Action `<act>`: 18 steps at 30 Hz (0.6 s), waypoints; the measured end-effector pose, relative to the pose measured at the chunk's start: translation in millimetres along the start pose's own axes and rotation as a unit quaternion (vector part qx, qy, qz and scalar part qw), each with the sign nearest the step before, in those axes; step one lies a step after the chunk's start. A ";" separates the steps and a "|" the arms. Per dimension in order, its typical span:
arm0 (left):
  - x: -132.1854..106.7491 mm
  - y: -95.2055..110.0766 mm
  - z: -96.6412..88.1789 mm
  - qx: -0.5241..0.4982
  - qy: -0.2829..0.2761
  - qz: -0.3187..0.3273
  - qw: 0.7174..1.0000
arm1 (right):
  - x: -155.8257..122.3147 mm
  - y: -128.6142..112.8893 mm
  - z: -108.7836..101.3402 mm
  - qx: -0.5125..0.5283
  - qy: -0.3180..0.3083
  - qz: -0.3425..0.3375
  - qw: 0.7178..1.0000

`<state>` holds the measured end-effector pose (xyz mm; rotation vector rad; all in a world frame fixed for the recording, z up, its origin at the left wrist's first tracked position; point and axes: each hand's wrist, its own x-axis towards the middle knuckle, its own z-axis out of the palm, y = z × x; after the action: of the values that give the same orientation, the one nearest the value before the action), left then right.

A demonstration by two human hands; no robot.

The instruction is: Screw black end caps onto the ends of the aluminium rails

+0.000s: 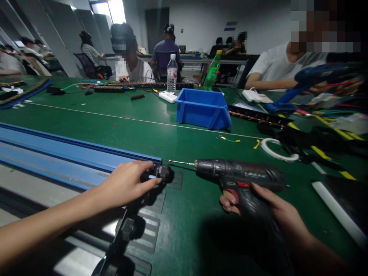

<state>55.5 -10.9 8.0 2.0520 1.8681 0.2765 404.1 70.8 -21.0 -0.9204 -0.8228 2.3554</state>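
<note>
Room, head view: people are sitting at tables in the background, and one person in a white shirt (273, 67) is working across the table at the right.
Table: a green tabletop (138, 132) is spreading under everything near the hands.
Drill: the power drill (247, 172) is lying level in the air right of the middle, its long axis running left to right and its handle slanting down to the lower right.
Drill bit: the long thin bit (181, 163) is pointing left, its tip ending just beside the rail's end; I cannot tell if they are touching.
Rail: the blue rail (71, 155) is running from the left edge to the middle, sloping slightly down rightward, with a black knob (166, 173) sitting at its end.
Right hand: the right hand (276, 209) is coming in from the lower right, fingers clamping the drill's handle, forefinger lying at the red trigger.
Left hand: the left hand (129, 178) is reaching across palm down, thumb and forefinger standing apart at the knob; I cannot tell if they are gripping.
Bin: a blue bin (198, 115) is standing beyond the drill, its walls hiding its floor.
Bottles: a clear bottle (171, 76) and a green bottle (212, 73) are standing behind it.
</note>
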 end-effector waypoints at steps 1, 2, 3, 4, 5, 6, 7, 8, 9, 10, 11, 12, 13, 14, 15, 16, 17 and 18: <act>0.0 0.3 -0.5 -0.005 0.000 0.000 1.000 | -0.8 0.2 1.0 -0.007 0.005 -0.001 1.000; 0.0 0.5 -0.9 -0.010 0.001 -0.001 1.000 | -1.3 0.5 1.6 -0.013 0.011 -0.003 1.000; 0.0 0.7 -1.4 -0.013 0.002 -0.002 1.000 | -1.5 0.9 2.0 -0.017 0.019 -0.006 1.000; 0.0 0.7 -1.7 -0.016 0.002 -0.003 1.000 | -1.6 1.3 2.2 -0.018 0.027 -0.009 0.999; 0.0 0.7 -2.0 -0.018 0.002 -0.003 1.000 | -1.6 1.6 2.5 -0.019 0.035 -0.011 0.999; -0.1 0.4 -2.1 -0.019 0.003 -0.002 1.000 | -1.7 1.9 3.0 -0.020 0.041 -0.014 0.999; -0.2 0.1 -2.1 -0.021 0.003 -0.001 1.000 | -1.8 2.0 3.6 -0.019 0.045 -0.015 0.999; -0.2 -0.3 -2.0 -0.023 0.004 -0.001 1.000 | -2.0 2.1 4.3 -0.018 0.045 -0.012 0.999; -0.3 -0.7 -1.8 -0.025 0.004 0.000 1.000 | -2.3 2.2 5.0 -0.017 0.044 -0.008 0.999; -0.4 -1.1 -1.6 -0.028 0.005 0.000 1.000 | -2.6 2.3 5.7 -0.015 0.045 -0.005 0.999; -0.5 -1.4 -1.4 -0.031 0.006 0.000 1.000 | -2.9 2.4 6.2 -0.013 0.048 -0.004 0.999; -0.6 -1.6 -1.3 -0.034 0.006 0.000 0.999 | -3.2 2.7 6.4 -0.011 0.053 -0.003 0.999; -0.7 -1.7 -1.2 -0.036 0.006 0.000 0.999 | -3.5 3.0 6.5 -0.009 0.060 -0.004 0.998; -0.8 -1.7 -1.1 -0.038 0.007 -0.001 0.999 | -3.7 3.4 6.4 -0.007 0.068 -0.004 0.998; -0.8 -1.6 -1.2 -0.040 0.008 -0.002 0.999 | -3.9 3.8 6.2 -0.004 0.074 -0.003 0.997; -0.8 -1.5 -1.3 -0.042 0.009 -0.002 0.999 | -4.1 4.1 6.0 0.002 0.077 0.000 0.997; -0.7 -1.4 -1.4 -0.043 0.011 0.000 0.999 | -4.2 4.3 5.8 0.007 0.078 0.005 0.997; -0.5 -1.2 -1.6 -0.043 0.012 0.001 0.999 | -4.3 4.4 5.7 0.012 0.079 0.010 0.997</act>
<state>53.7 -11.1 9.0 2.0015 1.8356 0.3778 402.0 63.0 -18.8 -1.0943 -0.7240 2.2703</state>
